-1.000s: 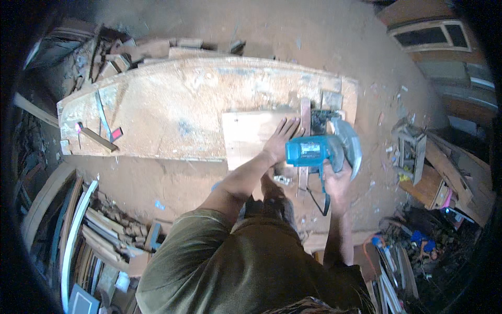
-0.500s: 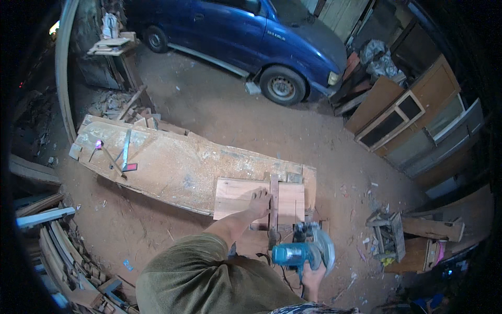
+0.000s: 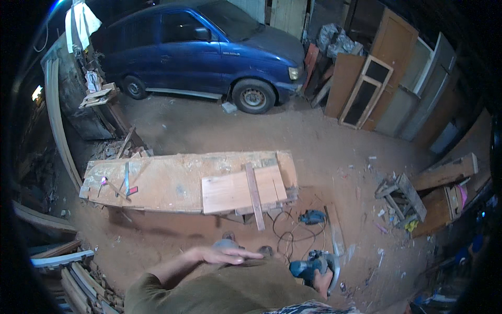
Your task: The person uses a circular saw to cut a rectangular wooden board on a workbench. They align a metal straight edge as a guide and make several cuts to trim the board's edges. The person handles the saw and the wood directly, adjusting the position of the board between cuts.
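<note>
My right hand [image 3: 323, 282] is wrapped round the handle of a teal circular saw [image 3: 303, 269], low beside my body and apart from the bench. With its fingers stretched out and nothing in them, my left hand [image 3: 224, 255] hovers in front of my shirt. On the right end of the workbench [image 3: 157, 180] lies a light wooden board [image 3: 230, 191]. A narrow dark wooden strip [image 3: 254, 199] lies slantwise across it, its near end jutting past the bench edge. Thin dark lines cross the board right of the strip.
A hammer [image 3: 116, 189] and a try square [image 3: 127, 179] lie on the bench's left part. Another blue power tool [image 3: 312, 217] and looped cable [image 3: 285, 238] lie on the floor. A blue van [image 3: 178, 63] stands behind, door panels [image 3: 389, 68] lean at right, and scrap wood [image 3: 86, 288] fills the near left.
My left hand has left the board and strip and come back to my body. The saw has drawn away from the bench in my right hand. My view has tilted up.
</note>
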`<state>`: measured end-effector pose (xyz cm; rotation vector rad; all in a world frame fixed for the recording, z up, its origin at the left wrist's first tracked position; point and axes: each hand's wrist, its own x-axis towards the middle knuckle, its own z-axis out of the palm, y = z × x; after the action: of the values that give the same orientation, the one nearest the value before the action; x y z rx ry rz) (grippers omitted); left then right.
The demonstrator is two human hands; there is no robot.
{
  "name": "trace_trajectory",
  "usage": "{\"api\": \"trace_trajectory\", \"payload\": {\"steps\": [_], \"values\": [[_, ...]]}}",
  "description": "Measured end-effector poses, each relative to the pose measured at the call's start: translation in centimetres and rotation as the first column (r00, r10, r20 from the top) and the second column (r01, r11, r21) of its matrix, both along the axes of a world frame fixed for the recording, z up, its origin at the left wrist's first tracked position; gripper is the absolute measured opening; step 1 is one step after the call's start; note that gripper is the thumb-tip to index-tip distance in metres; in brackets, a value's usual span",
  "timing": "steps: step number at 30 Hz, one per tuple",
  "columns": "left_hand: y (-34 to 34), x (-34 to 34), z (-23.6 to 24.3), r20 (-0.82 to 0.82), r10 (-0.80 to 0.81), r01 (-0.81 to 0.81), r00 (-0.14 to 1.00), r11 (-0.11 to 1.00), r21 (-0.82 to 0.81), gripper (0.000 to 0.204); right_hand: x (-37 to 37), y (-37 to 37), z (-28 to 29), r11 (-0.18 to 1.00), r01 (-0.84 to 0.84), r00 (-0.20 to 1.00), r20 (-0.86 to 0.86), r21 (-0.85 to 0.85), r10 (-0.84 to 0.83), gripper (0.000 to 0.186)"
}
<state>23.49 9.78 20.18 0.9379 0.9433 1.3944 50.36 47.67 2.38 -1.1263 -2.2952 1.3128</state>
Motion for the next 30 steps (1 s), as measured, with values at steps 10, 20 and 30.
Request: {"api": "trace_trajectory", "payload": {"steps": [10, 20, 30], "values": [[2.1, 6.4, 25.0, -0.219, 0.742, -0.468, 0.634, 0.593, 0.655, 0.034, 0.0, 4.4, -5.2, 0.998, -0.032, 0.993, -0.113, -0.062, 0.025, 0.033], [-0.9, 13.2, 32.5, -0.152, 0.630, -0.613, 0.762, 0.776, 0.148, 0.053, -1.2, 3.8, -5.7, 0.988, -0.112, 0.992, 0.043, -0.104, 0.117, 0.035], [6.5, 17.1, 27.1, 0.661, 0.703, -0.647, -0.263, -0.637, 0.419, 0.047, -2.6, 0.6, -7.1, 0.953, -0.225, 0.966, 0.085, -0.202, 0.246, 0.035]]}}
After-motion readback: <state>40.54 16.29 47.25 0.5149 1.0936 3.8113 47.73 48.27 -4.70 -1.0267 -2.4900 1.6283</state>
